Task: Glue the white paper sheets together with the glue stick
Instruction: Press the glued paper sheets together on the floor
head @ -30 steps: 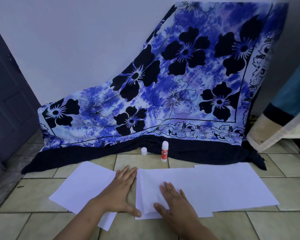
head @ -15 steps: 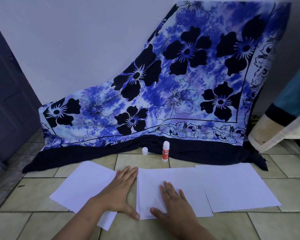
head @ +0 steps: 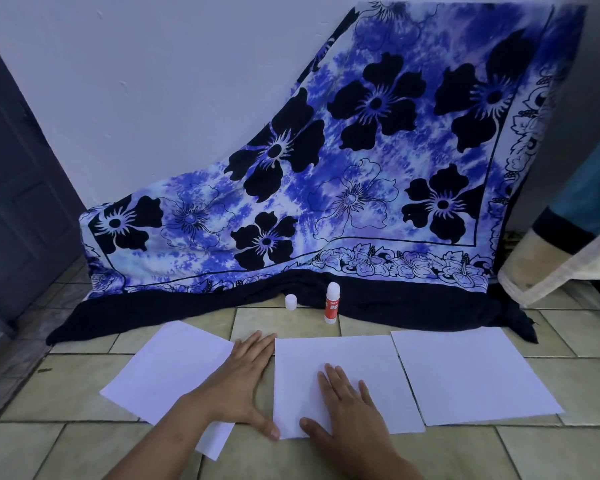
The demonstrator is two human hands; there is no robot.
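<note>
Three white rectangular paper sheets lying on a beige tiled floor (head: 291, 320): left white paper sheet (head: 174, 368) turned at an angle, middle white paper sheet (head: 343, 355) squared up, right white paper sheet (head: 471, 372) just beside it with a thin gap between their edges.

Left hand (head: 238, 386) spread flat, fingers straight and close together, palm down across the right edge of the left sheet and the bare tile strip next to it. Thumb stretched out to the right, tip at the lower left corner of the middle sheet. Nothing gripped, only pressing down.

Right hand (head: 347, 410) likewise flat and open, fingers slightly fanned, resting on the lower part of the middle sheet; thumb pointing left along the bottom edge. No grasp, just palm contact.

Red-and-white cylindrical glue stick (head: 332, 303) standing upright on the floor beyond the sheets, uncapped, well apart from both hands. Small white plastic cap (head: 291, 302) upright near it, to its left. Behind both, a blue-and-black floral cloth (head: 360, 174) draped against a white wall (head: 153, 81).
</note>
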